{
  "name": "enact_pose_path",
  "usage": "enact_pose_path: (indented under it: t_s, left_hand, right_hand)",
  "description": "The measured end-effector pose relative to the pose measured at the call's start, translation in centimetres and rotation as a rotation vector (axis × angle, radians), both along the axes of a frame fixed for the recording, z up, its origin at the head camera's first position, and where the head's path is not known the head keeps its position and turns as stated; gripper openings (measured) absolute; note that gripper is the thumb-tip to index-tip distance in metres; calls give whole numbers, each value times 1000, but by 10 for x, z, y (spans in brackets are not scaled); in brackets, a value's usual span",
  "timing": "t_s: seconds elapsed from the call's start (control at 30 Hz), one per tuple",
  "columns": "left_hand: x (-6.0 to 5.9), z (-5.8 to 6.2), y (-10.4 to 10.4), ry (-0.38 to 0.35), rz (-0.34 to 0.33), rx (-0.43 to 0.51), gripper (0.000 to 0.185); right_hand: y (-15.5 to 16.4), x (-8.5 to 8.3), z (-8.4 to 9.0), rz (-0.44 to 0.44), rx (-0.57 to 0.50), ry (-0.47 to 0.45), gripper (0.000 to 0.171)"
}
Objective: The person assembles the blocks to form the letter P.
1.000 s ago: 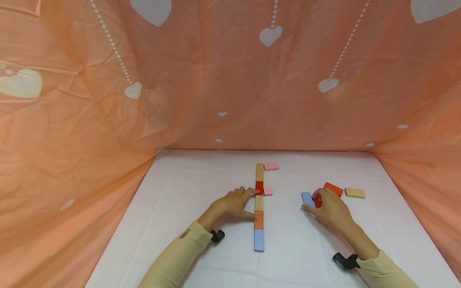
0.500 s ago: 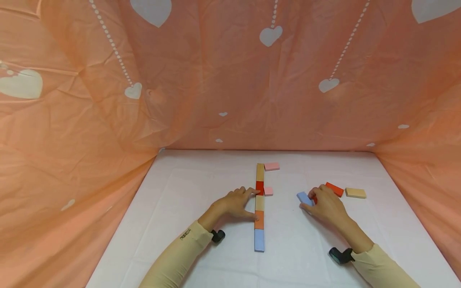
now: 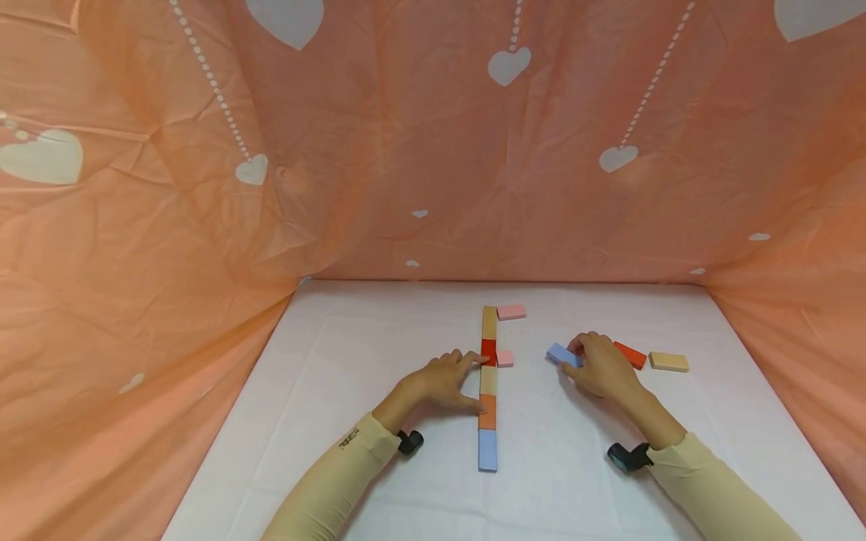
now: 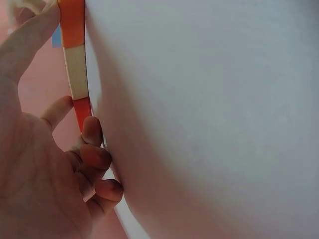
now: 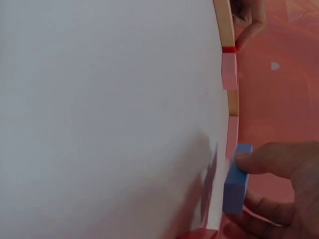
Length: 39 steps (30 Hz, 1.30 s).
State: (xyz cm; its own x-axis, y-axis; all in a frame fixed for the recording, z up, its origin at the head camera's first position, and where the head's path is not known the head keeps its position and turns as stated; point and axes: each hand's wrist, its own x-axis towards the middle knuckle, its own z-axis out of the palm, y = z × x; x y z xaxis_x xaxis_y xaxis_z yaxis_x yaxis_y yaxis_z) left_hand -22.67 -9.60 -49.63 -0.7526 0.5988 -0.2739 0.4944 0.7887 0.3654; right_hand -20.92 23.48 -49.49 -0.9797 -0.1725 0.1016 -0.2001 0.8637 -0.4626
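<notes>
In the head view, my left hand (image 3: 441,383) rests beside a straight row of blocks, its thumb touching the orange block (image 3: 490,421) and its index finger the red block (image 3: 489,347). A plain wooden block (image 3: 489,381) lies between those two. The row has another wooden block (image 3: 489,323) at its far end and a blue block (image 3: 488,451) at its near end. My right hand (image 3: 605,368) pinches a second blue block (image 5: 237,186) between thumb and fingers, tilted and apart from the row.
Two pink blocks, a longer one (image 3: 511,312) and a shorter one (image 3: 505,359), lie against the row's right side. Beyond my right hand are a loose red block (image 3: 631,355) and a wooden block (image 3: 669,362). A patterned orange curtain (image 3: 433,150) surrounds the white table.
My right hand has moved left and away from me with the blue block, which has turned. A red piece seen under that hand earlier no longer shows there. My left hand has stayed still.
</notes>
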Motion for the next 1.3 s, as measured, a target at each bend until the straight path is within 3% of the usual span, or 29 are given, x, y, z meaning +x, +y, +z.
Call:
enact_pose_path:
  t_s: [0.27, 0.5, 1.3]
  left_hand:
    - [0, 1, 0, 10, -12, -9, 96]
    - [-1, 1, 0, 4, -18, -6, 97]
    - [-1, 0, 0, -2, -12, 1, 96]
  right_hand:
    - [-1, -28, 4, 61, -70, -31, 35]
    - [-1, -51, 6, 42, -91, -36, 35]
    - [-10, -98, 0, 6, -100, -144, 34]
